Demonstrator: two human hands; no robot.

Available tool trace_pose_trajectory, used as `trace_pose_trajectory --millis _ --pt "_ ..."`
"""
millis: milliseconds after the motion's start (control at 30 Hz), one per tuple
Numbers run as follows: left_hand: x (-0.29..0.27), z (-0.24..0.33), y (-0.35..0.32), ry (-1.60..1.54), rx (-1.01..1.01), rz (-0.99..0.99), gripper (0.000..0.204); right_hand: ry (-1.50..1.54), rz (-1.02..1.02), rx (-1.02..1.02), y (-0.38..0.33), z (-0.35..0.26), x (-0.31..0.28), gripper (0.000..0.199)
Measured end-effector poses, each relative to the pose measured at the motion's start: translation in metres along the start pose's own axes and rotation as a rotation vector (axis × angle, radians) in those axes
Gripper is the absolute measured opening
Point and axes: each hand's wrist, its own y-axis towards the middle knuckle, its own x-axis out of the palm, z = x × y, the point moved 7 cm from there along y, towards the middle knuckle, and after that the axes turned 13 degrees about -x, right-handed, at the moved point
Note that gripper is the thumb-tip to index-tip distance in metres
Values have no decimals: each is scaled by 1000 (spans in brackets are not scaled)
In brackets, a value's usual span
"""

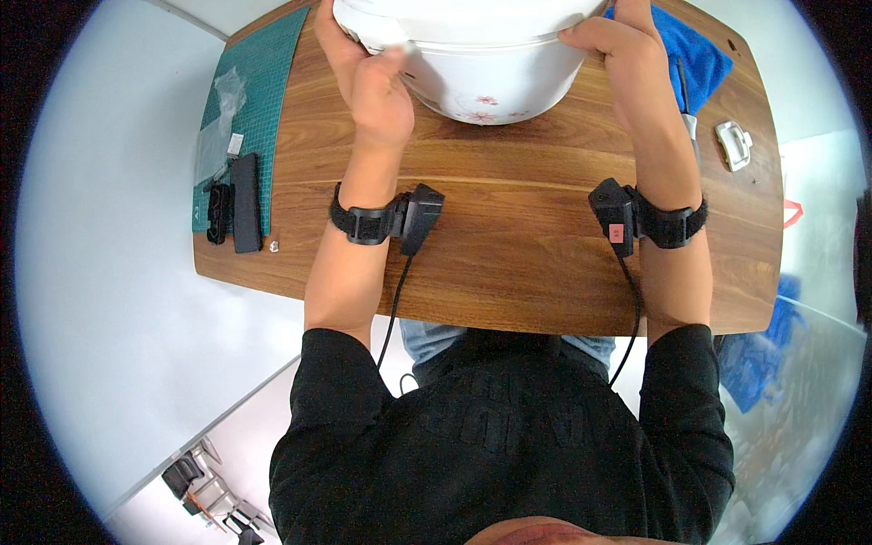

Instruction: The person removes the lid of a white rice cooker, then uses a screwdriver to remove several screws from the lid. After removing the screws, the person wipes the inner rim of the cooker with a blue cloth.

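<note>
White and shiny, a big round pot (486, 82) sits between our two hands, at the top of what we see, so some of it is cut off. It has pink flowers low on its front and a line running around it under the top part. Our left hand (377, 95) is bent around the pot's left side, partly open, holding that side, with its thumb a bit blurry. Our right hand (624, 44) has hold of the other side, partly open too, its thumb pressed by the line and its other fingers mostly hidden. We cannot tell if the pot rests on the brown wooden worktop (509, 236) or is held up. To the left of our left hand lies a green mat (289, 68) with a crinkly clear bag (222, 118) on it. Below that, nearer to us than the hand, is a long black case (245, 202). Just right of our right hand we see a bright blue cloth (704, 64), and lower down on that side is a small white part (732, 146) shaped like a loop. Each wrist wears a black strap (363, 224) with a black box (422, 218) and a cord (393, 309) hanging toward us.
</note>
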Motion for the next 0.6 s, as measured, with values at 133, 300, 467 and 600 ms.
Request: trace_pose_trajectory --millis 133,300,467,600 --pt "-2 -1 0 30 1 -21 85 -21 -43 52 -7 -25 4 117" --pt "5 2 -1 40 -13 -19 84 114 -37 51 -3 0 -5 120" --pt "9 2 0 54 -20 0 83 225 -2 26 -3 -8 -2 118" --pt "12 11 0 46 -87 31 83 118 52 -4 -4 -3 -4 114"
